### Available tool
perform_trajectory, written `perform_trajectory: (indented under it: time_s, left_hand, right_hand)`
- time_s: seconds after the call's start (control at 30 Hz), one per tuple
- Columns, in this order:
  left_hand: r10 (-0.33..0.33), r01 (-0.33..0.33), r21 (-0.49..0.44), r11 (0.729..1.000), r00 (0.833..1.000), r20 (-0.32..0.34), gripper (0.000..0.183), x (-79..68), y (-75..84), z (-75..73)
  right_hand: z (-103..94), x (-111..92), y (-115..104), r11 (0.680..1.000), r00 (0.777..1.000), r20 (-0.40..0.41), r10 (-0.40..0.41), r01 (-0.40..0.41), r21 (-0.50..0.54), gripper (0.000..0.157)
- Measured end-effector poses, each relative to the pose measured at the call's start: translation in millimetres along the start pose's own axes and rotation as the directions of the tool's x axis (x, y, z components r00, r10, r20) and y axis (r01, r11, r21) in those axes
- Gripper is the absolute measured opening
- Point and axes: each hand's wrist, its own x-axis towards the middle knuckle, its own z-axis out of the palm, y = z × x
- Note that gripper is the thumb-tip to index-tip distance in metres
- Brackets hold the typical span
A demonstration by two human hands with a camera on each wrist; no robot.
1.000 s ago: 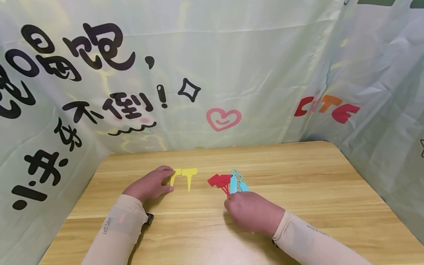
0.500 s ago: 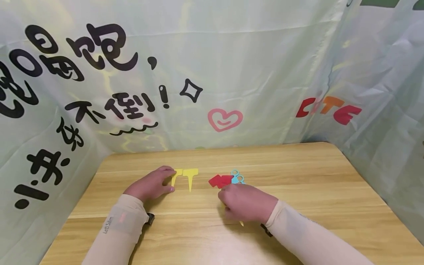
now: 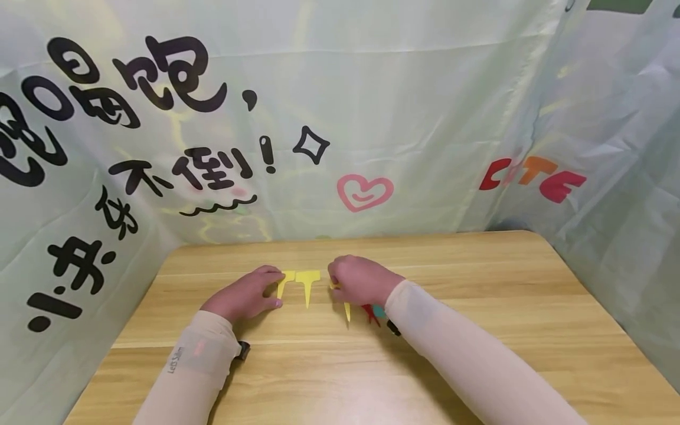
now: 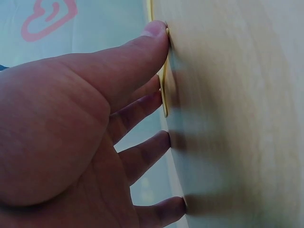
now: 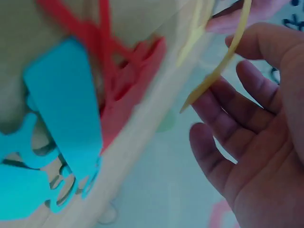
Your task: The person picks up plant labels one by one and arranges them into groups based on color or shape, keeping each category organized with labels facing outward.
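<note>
Two yellow T-shaped plant labels lie side by side on the wooden table. My left hand (image 3: pixel 241 295) rests at the left plant label (image 3: pixel 287 276), thumb and fingertips touching it with the fingers spread, as the left wrist view also shows. Just right of it lies the middle plant label (image 3: pixel 307 280). My right hand (image 3: pixel 366 280) pinches a third yellow plant label (image 5: pixel 223 66) between thumb and fingers, its pointed stem hanging toward me. That hand is right of the middle label.
Under my right wrist lie several red plant labels (image 5: pixel 128 99) with crossed stems, and several blue tags (image 5: pixel 66 104) with looped ends. The wooden table (image 3: pixel 297 378) runs back to a printed cloth wall (image 3: pixel 425 118), with more cloth at both sides.
My right hand has moved left and away from me, past the red and blue pieces, carrying the yellow plant label beside the other two. The left hand stays in place.
</note>
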Motion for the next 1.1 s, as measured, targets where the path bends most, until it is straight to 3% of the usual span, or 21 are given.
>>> perform_trajectory:
  time_s: [0.17,0.4,0.7,1.1]
  left_hand:
    - [0.003,-0.003,-0.002,1.000,1.000,-0.008,0.065,0.0,1.8,-1.5]
    - [-0.016,0.016,-0.019,1.000,1.000,0.003,0.065,1.2,2.9,-0.8]
    - [-0.032,0.032,-0.019,0.999,0.999,0.004,0.066,-0.1,2.8,-2.1]
    - [-0.015,0.015,-0.020,1.000,1.000,-0.003,0.065,0.1,4.3,-2.7]
  right_hand:
    - [6.5,26,10,0.997,0.998,0.018,0.067,-0.067,-0.029,0.027]
    - [14.6,45,10,0.994,0.994,0.060,0.089,-0.085,-0.067,0.027]
    - [19.8,59,11,0.986,0.984,0.089,0.153,-0.145,-0.084,0.012]
    - [20.3,59,11,0.986,0.983,0.098,0.153,-0.145,-0.088,0.014]
